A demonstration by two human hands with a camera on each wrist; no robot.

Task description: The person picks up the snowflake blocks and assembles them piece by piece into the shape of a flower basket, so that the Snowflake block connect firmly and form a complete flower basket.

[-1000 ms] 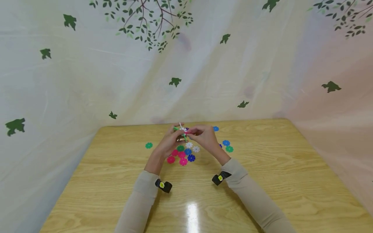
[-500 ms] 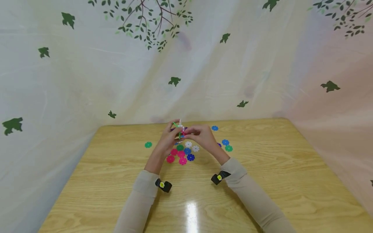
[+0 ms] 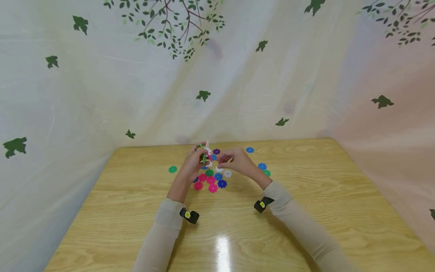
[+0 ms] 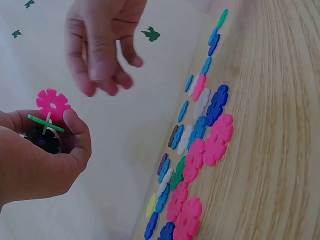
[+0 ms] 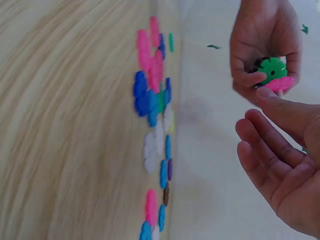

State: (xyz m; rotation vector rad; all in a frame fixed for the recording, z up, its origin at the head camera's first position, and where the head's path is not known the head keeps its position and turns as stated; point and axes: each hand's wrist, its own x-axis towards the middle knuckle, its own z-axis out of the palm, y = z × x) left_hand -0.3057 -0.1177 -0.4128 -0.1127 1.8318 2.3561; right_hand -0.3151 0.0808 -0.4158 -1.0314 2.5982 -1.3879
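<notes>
My left hand (image 3: 192, 165) holds up a small cluster of interlocked flower-shaped plastic discs (image 3: 205, 155) above the table. In the left wrist view its pink disc (image 4: 53, 103) stands on top, over a green disc (image 4: 46, 123) and a black disc (image 4: 42, 142), with the thumb and fingers curled round the lower part. The right wrist view shows the green disc (image 5: 273, 69) face on, beside the pink one. Just right of the cluster is my right hand (image 3: 240, 163), fingers loosely bent and holding nothing, apart from the left hand.
Loose flower discs lie on the wooden table (image 3: 306, 211) below the hands, among them a pink disc (image 3: 213, 188), a dark blue disc (image 3: 222, 184) and a white disc (image 3: 227, 173). A green disc (image 3: 172, 169) lies off left. Behind hangs a leaf-patterned curtain (image 3: 153, 98).
The right hand has let go of the pink disc, which stays in the cluster, and drawn away to the right. My left hand has turned the cluster and shifted slightly left.
</notes>
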